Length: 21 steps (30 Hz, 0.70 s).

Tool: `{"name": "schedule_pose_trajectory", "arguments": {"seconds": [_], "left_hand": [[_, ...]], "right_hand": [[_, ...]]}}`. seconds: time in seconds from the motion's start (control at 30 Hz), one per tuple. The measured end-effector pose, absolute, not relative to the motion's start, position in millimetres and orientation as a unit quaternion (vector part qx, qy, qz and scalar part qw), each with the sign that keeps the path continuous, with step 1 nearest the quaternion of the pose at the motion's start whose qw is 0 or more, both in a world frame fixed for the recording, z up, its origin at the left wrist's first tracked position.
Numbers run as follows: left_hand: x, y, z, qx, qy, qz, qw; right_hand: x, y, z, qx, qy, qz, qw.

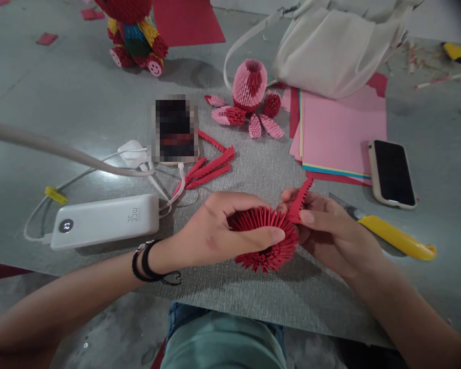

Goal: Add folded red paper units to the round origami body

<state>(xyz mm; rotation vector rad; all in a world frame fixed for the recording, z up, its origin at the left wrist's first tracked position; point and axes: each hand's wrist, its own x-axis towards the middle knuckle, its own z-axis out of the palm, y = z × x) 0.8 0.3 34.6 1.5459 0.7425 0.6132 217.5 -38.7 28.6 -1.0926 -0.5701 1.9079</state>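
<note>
A red ring of folded paper pieces (pixel 267 253), spiky all round, is gripped at its left side by my left hand (pixel 223 230), with the thumb lying across its top. At the ring's upper right edge, my right hand (pixel 330 225) pinches a short stack of red folded paper pieces (pixel 301 197) between thumb and fingers. The stack points up and away and looks close against the ring; whether it touches is hard to tell. Further off lie several loose strips of nested red pieces (pixel 211 169). A yellow box cutter (pixel 397 236) lies beyond my right hand.
A white power bank (pixel 107 220) with cables lies left, near a phone with a blurred screen (pixel 176 128). Behind stand a pink and red paper vase shape (pixel 249 84), a paper figure (pixel 138 41) and a white bag (pixel 330 48). Coloured paper sheets (pixel 341 128) and another phone (pixel 394 174) lie right.
</note>
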Motion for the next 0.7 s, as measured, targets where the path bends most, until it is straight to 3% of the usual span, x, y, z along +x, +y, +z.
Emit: {"name": "schedule_pose_trajectory", "arguments": {"seconds": [0.7], "left_hand": [[1.5, 1.7, 37.8, 0.717, 0.310, 0.263, 0.567]], "right_hand": [[214.8, -42.4, 28.9, -0.478, -0.249, 0.728, 0.423]]}}
